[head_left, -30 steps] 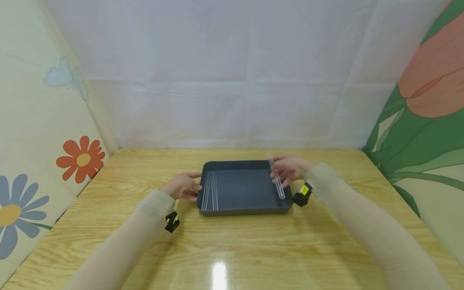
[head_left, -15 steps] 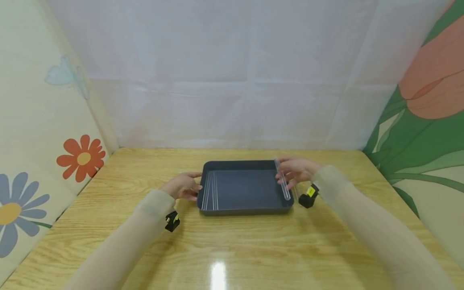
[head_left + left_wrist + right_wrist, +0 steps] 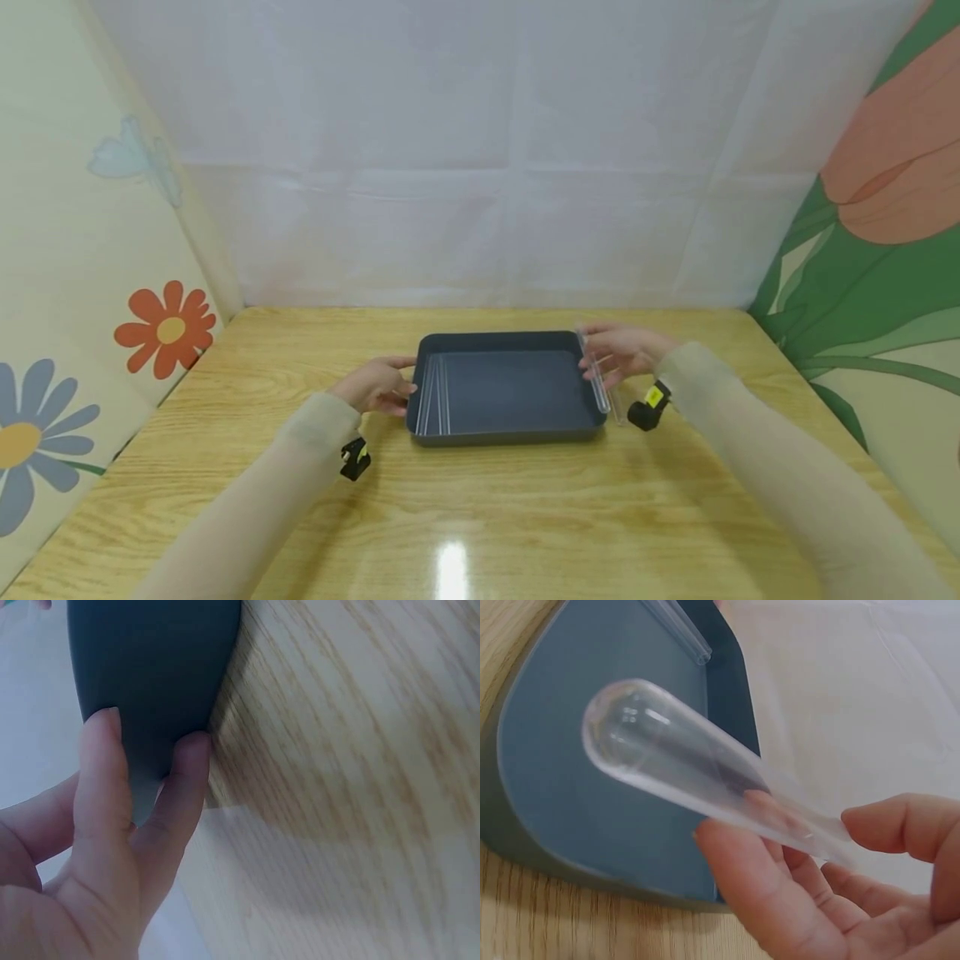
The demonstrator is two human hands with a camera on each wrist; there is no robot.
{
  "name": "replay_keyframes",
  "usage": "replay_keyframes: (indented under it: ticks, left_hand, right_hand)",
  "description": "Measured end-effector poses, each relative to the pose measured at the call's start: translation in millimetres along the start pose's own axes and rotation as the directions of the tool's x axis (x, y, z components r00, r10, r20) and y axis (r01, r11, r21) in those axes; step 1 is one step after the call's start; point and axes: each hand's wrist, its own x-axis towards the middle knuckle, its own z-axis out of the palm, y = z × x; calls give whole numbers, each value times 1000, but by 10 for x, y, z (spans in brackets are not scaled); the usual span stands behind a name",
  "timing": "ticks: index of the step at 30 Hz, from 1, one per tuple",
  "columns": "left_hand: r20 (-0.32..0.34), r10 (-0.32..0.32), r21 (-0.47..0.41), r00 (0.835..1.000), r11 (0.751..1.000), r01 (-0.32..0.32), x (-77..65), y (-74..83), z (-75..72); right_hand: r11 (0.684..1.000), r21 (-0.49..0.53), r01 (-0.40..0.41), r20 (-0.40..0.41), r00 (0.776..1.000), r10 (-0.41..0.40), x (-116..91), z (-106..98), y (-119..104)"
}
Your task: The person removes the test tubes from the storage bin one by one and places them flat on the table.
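At the far left of my head feed, a red flower (image 3: 171, 330) shows on the painted wall (image 3: 60, 225), beside a wood-grain table (image 3: 495, 517). Coming inward, I see the left hand (image 3: 375, 387) holding the left end of a dark tray (image 3: 510, 396), its fingers partly bent, one fingertip up at the rim and another low on the outer wall. Inside the tray, near that end, slender clear tubes (image 3: 446, 396) lie running back to front, too faint for me to count. Over at the tray's right rim, a clear test tube (image 3: 667, 746) slants with its rounded end toward the front; I can't tell whether it touches the rim. The right hand (image 3: 621, 350) pinches it between thumb and fingers, closed only to the tube's width. Farther right, I get a painted tulip (image 3: 900, 158).
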Motion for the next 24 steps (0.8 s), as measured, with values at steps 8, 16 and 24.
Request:
replay_keyframes:
  ticks: [8, 16, 24]
  left_hand:
    - [-1, -1, -2, 1000, 1000, 1, -6, 11, 11]
    - [-8, 1, -8, 1000, 1000, -2, -7, -2, 4]
    - [2, 6, -16, 1000, 1000, -6, -1, -2, 0]
  right_hand:
    - [1000, -2, 17, -3, 1000, -17, -43, -91, 45]
    - [1000, 6, 17, -2, 1000, -17, -91, -138, 52]
    - [1000, -4, 7, -13, 1000, -7, -111, -167, 81]
